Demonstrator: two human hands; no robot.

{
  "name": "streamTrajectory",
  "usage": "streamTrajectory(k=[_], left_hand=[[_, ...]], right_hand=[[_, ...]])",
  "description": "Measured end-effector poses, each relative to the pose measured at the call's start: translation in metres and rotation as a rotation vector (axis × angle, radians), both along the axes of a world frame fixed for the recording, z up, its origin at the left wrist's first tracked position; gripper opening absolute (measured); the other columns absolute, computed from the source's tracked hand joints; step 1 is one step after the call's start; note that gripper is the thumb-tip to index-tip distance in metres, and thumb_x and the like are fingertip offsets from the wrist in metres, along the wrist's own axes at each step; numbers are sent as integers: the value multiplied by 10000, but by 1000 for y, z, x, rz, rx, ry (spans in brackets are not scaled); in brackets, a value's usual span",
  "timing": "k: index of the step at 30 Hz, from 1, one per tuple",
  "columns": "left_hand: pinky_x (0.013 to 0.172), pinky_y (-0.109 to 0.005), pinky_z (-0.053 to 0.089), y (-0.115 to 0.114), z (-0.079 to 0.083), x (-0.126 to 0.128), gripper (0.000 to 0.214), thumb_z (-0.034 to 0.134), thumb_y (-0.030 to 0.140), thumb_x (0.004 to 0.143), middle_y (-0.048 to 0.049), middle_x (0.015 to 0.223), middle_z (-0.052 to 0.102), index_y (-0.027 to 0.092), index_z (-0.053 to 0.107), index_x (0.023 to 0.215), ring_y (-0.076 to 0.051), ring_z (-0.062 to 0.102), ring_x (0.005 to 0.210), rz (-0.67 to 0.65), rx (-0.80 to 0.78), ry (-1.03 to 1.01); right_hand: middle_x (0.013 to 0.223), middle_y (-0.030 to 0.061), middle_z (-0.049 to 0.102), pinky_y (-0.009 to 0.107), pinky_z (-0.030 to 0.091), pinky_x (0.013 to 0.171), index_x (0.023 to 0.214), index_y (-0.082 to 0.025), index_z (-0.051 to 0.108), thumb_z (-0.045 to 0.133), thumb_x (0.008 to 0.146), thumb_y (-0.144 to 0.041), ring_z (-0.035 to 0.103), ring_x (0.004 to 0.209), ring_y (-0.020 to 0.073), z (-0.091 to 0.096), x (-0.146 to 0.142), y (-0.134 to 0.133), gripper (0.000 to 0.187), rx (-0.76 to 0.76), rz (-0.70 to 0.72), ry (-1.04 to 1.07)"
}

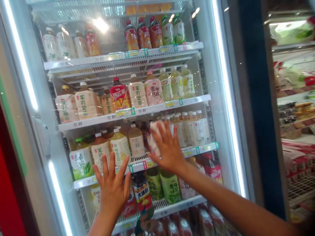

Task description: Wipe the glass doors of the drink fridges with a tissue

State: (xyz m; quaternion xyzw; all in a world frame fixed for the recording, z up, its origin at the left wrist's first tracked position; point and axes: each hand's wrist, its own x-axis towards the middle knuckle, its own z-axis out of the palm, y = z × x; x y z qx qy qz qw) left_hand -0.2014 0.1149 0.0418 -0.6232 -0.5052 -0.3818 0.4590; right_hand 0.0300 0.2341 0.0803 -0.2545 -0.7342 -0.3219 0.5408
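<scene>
A glass door [108, 72] of a drinks cooler, with lamp reflections on it, fills most of the view. My left hand [112, 186] is spread with its palm toward the glass at the lower middle, in front of the shelf with the green-capped bottle [80, 160]. Nothing shows in its fingers. Further right and higher, my right hand [168, 147] lies flat over a whitish, pinkish crumpled cloth [154, 139], which it presses to the glass. Its fingers are stretched over the cloth, and part of the cloth is hidden beneath them.
Behind the glass, shelves [133, 113] hold several bottled teas, such as a red bottle [119, 95] and a pink bottle [154, 88]. Bright light strips [227, 85] run along both sides. To the right, past a dark post [256, 98], stands an open rack [295, 95] of wrapped goods.
</scene>
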Motion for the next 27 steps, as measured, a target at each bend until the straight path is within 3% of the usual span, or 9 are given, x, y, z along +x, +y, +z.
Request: streamTrajectory(k=[2, 4, 8, 10, 16, 18, 23, 25, 27], left_hand=[[1290, -664, -8, -3, -11, 15, 801, 655, 323, 926, -29, 1755, 69, 432, 256, 1611, -346, 35, 1621, -30, 2, 6], [1294, -657, -12, -2, -12, 30, 793, 657, 346, 926, -18, 1754, 85, 438, 263, 1608, -338, 40, 1624, -61, 7, 21], [1303, -628, -25, 14, -1, 63, 763, 641, 365, 933, -9, 1752, 99, 429, 283, 1604, -319, 45, 1627, -96, -10, 40], [1308, -615, -27, 24, 2, 79, 772, 647, 380, 927, -3, 1751, 106, 429, 281, 1605, -314, 49, 1627, -101, -26, 55], [1306, -612, -50, 47, -12, 122, 767, 641, 433, 922, 21, 1742, 139, 436, 284, 1601, -300, 52, 1628, -173, -36, 84], [1304, -612, -57, 53, -14, 134, 764, 637, 441, 923, 27, 1742, 132, 438, 284, 1600, -299, 45, 1629, -183, -29, 82], [1295, -640, -52, 66, -6, 159, 756, 625, 450, 929, 33, 1745, 118, 461, 272, 1598, -318, 36, 1628, -187, -16, 52], [1293, -649, -47, 66, -4, 163, 749, 615, 451, 934, 36, 1745, 122, 465, 269, 1598, -322, 35, 1627, -190, -15, 57], [1294, -645, -45, 64, -5, 159, 743, 611, 450, 933, 36, 1743, 136, 461, 280, 1597, -326, 47, 1626, -182, -22, 90]], right_hand=[[1719, 40, 248, 605, 110, 1315, 1671, -297, 120, 457, 947, -717, 136, 1614, 267, -60, 7, 1, 902, 140, 73, -244], [1704, 44, 297, 570, 83, 1326, 1663, -269, 177, 500, 924, -732, 154, 1610, 261, -81, 23, 8, 930, 207, 83, -373], [1745, 79, 118, 717, 62, 1274, 1678, -268, 42, 460, 942, -738, 59, 1612, 356, -17, 63, 33, 969, 67, -43, -79], [1750, 65, 65, 780, 84, 1240, 1674, -319, -12, 444, 948, -724, 61, 1604, 392, -4, 76, 39, 947, -3, -54, 84], [1743, 75, 129, 601, -4, 1322, 1675, -226, 160, 405, 945, -722, 102, 1613, 330, -123, 105, 32, 916, 80, -81, -45], [1742, 77, 131, 636, 24, 1311, 1678, -228, 136, 406, 944, -735, 91, 1615, 331, -118, 122, 41, 932, 79, -105, -48], [1749, 104, 54, 798, 85, 1224, 1680, -270, -9, 353, 968, -726, 34, 1601, 413, -39, 156, 66, 919, -50, -120, 178], [1751, 91, 62, 766, 76, 1247, 1681, -270, 11, 313, 964, -741, 43, 1604, 398, -60, 162, 64, 909, -63, -130, 199], [1749, 86, 90, 695, 81, 1285, 1683, -239, 93, 300, 955, -751, 59, 1610, 365, -109, 170, 60, 913, -45, -158, 166]])
